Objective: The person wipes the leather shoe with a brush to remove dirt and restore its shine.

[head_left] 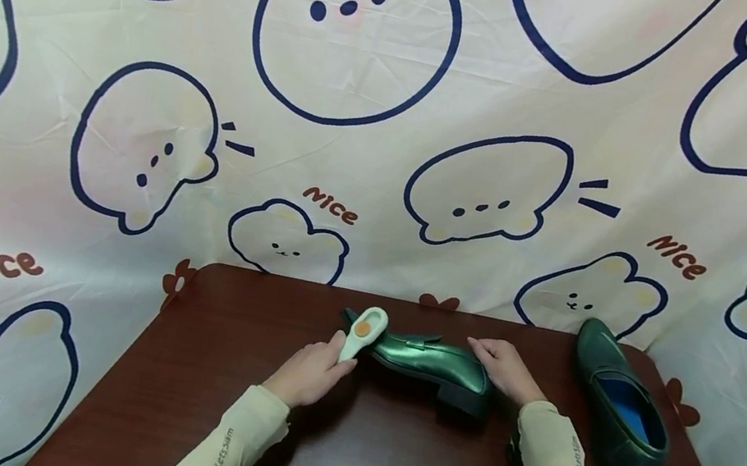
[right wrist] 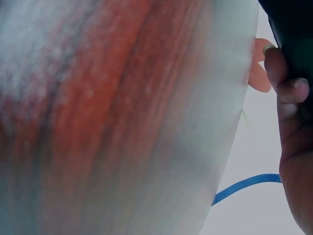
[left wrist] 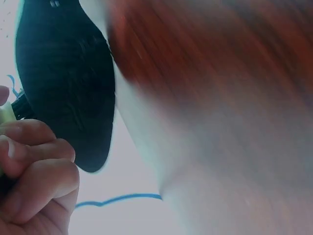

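Note:
A shiny green loafer is held up over the table on its side-on profile, toe to the left and block heel to the right. My right hand grips it at the heel end; in the right wrist view, the curled fingers lie against the dark shoe. In my left hand is a pale green-and-white brush with an orange spot, held by its handle against the toe part. Dark bristles show beside the loafer's black sole in the left wrist view.
A second green loafer with a blue insole stands on the right side of the dark brown table. Behind and around the table hangs a pale curtain printed with bear outlines.

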The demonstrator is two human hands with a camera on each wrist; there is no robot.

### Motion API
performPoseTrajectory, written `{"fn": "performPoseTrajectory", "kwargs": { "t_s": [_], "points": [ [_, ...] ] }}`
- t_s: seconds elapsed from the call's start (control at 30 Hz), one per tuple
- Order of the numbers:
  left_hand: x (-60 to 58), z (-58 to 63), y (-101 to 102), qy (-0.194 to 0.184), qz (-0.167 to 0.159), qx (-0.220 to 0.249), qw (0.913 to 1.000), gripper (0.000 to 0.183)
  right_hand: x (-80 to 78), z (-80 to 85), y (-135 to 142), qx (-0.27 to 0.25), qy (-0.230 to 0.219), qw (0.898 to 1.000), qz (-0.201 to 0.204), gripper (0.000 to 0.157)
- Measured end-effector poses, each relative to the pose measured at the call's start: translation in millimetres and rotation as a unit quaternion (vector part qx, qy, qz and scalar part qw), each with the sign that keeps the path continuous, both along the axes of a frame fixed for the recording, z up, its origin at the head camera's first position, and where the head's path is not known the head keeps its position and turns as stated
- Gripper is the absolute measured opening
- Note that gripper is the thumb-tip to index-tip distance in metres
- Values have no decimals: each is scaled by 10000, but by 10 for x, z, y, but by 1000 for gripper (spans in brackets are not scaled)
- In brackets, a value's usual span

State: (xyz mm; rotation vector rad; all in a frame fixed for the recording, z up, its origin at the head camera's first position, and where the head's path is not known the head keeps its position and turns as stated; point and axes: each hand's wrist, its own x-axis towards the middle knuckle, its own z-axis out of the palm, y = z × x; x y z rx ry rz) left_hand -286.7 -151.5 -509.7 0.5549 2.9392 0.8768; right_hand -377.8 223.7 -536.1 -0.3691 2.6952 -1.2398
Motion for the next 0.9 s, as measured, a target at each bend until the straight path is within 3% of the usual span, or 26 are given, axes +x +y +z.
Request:
{"fn": "performPoseTrajectory", "kwargs": {
  "t_s": [0.13,0.23,0.53,0.7,0.9],
  "points": [
    [-64,-9,-107,11,190,123,9997,30,2,8,-8,-21,24,10000,-21,48],
    [-68,16,-104,5,158,210,9997,32,3,-1,-9,5,31,10000,11,48],
    [76,243,359,243,-578,17,9980,32,27,19,-4,99,128,9999,-16,47],
    [78,184,508,213,-616,-314,9974,33,26,5,-22,88,228,9997,23,48],
    [46,104,509,229,-443,-354,9981,35,16,-26,-10,150,315,9994,-25,48]
  ]
}}
